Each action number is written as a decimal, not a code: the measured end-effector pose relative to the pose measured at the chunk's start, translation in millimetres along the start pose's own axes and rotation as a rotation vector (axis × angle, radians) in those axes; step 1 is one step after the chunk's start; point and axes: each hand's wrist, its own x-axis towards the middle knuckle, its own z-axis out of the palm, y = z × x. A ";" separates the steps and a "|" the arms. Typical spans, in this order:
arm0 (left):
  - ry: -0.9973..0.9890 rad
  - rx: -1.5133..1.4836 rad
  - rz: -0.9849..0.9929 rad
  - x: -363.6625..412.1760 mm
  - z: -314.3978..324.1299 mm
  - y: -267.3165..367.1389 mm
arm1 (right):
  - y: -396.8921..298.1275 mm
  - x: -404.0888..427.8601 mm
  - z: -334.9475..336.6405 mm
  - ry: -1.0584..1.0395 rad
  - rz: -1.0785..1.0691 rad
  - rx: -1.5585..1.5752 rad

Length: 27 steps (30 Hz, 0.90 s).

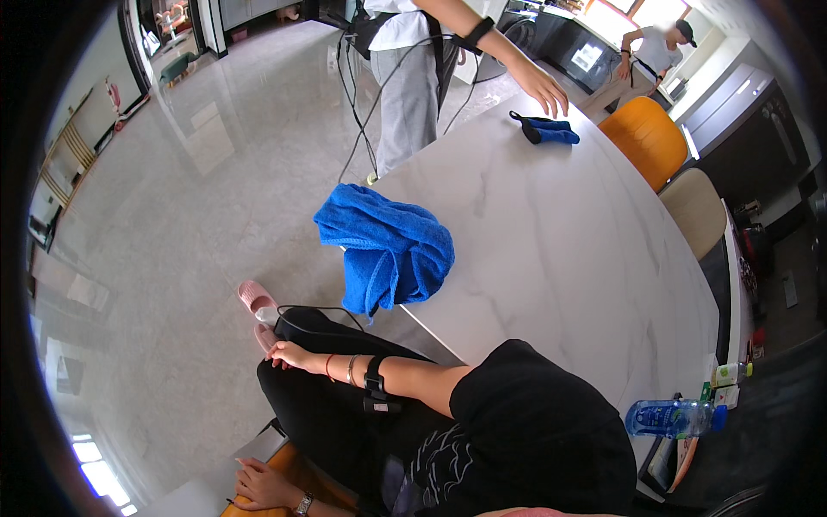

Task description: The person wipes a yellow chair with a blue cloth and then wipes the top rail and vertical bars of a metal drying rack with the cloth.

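Note:
My right hand [291, 355] rests on my black-trousered leg near the knee, fingers loosely spread and holding nothing. A red cord, a bangle and a black strap are on that arm. Low in the picture, my left hand [257, 485] lies on the edge of an orange chair seat [291, 475], with a metal-band watch at its wrist. Before me, a crumpled blue towel [394, 252] hangs partly over the corner of the marble-patterned white table [555, 258]. At the far end lies a small folded blue and black cloth item [549, 130] with a black loop.
A standing person's hand [539, 87] hovers over the small cloth item; black cables [362, 116] hang beside them. Another person [646, 61] stands farther back. Orange [646, 139] and beige [694, 210] chairs flank the table. A blue-capped bottle [675, 418] lies sideways in the view, at right.

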 end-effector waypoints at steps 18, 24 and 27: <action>0.017 -0.041 -0.014 -3.5 6.8 -3.1 | 3.3 4.6 3.2 -0.022 0.006 -0.055; -0.028 0.018 -0.021 -2.6 1.8 -2.3 | 7.6 7.1 3.5 0.022 -0.007 -0.012; 0.006 0.026 -0.011 -4.0 3.1 -2.6 | 10.4 7.5 3.8 0.012 -0.019 -0.006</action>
